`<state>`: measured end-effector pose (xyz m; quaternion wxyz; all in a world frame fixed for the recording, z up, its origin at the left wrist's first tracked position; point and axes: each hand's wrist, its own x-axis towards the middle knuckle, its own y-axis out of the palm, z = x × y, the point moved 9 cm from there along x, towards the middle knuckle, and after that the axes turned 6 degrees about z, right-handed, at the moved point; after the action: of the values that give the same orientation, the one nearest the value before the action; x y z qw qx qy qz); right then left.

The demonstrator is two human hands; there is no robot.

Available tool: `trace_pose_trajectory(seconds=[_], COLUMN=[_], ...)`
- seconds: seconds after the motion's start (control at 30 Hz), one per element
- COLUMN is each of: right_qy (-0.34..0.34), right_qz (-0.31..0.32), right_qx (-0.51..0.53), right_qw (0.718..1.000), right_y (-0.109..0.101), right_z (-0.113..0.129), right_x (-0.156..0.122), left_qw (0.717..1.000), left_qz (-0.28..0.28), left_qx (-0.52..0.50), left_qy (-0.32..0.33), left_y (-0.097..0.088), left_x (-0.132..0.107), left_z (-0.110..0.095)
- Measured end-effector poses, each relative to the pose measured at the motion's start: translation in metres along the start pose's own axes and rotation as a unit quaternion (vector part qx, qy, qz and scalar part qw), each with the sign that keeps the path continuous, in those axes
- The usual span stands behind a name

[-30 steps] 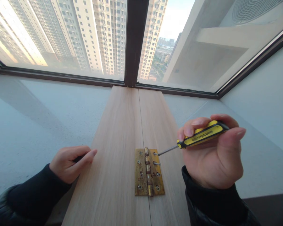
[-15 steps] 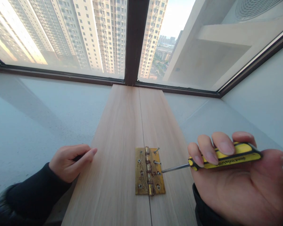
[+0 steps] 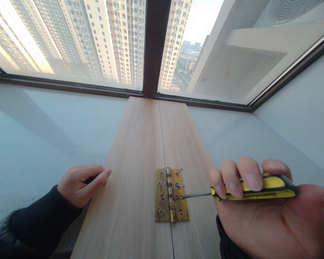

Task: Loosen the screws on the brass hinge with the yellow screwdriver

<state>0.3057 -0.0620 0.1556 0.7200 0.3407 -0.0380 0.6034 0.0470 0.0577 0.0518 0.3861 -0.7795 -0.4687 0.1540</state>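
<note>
A worn brass hinge (image 3: pixel 158 201) lies open and flat across the seam between two pale wooden boards (image 3: pixel 135 162). Screw heads show in its left leaf. On the right leaf, two screws (image 3: pixel 179 185) stick up at a slant near the far end; two others sit lower. My right hand (image 3: pixel 261 212) is wrapped around the yellow and black handle of a screwdriver (image 3: pixel 253 187), palm turned up. The screwdriver's tip meets the third screw from the far end. My left hand (image 3: pixel 82 183) is closed, thumb against forefinger, at the left board's outer edge; its palm is hidden.
The boards run away to a dark window frame (image 3: pixel 153 46). Pale speckled sill (image 3: pixel 56 122) extends on both sides, and a white wall (image 3: pixel 299 86) rises at the right. Tall buildings (image 3: pixel 118 43) stand beyond the glass.
My right hand has moved slightly left and down, bringing the screwdriver's tip from beside the third screw onto it. My left hand is almost unmoved.
</note>
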Motion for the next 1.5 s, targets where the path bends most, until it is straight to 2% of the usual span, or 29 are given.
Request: trace_pose_trajectory(seconds=[0.17,0.5,0.6,0.7,0.87,0.97,1.13,1.5], right_qy=[-0.003,0.003,-0.006,-0.046,-0.085,-0.091,-0.087,-0.097], right_qz=[-0.017,-0.029,-0.014,-0.003,-0.046,-0.060,-0.015,-0.037], right_qx=[-0.040,-0.020,-0.041,-0.093,-0.108,-0.105,-0.108,-0.125], right_qw=[0.999,0.999,0.999,0.995,0.989,0.988,0.990,0.987], right_y=[-0.004,-0.014,-0.008,0.001,0.002,0.004,0.020,0.026], right_z=[-0.001,-0.003,-0.002,0.004,0.008,0.009,0.010,0.004], right_x=[-0.009,-0.021,-0.018,-0.013,-0.011,-0.008,-0.001,0.006], left_qw=[1.000,1.000,1.000,1.000,1.000,1.000,1.000,1.000], left_qz=[0.003,0.010,0.010,0.010,0.006,0.008,0.009,0.007], left_qx=[0.008,0.008,0.005,0.003,0.003,0.010,0.015,0.014], left_qy=[0.000,-0.005,-0.005,-0.005,-0.003,-0.002,0.000,0.002], left_y=[0.001,0.003,0.003,0.003,0.001,0.002,0.003,0.003], left_x=[0.000,0.000,0.000,0.000,0.000,0.000,0.000,0.000], left_z=[0.001,0.004,0.005,0.004,0.000,0.002,0.004,0.005])
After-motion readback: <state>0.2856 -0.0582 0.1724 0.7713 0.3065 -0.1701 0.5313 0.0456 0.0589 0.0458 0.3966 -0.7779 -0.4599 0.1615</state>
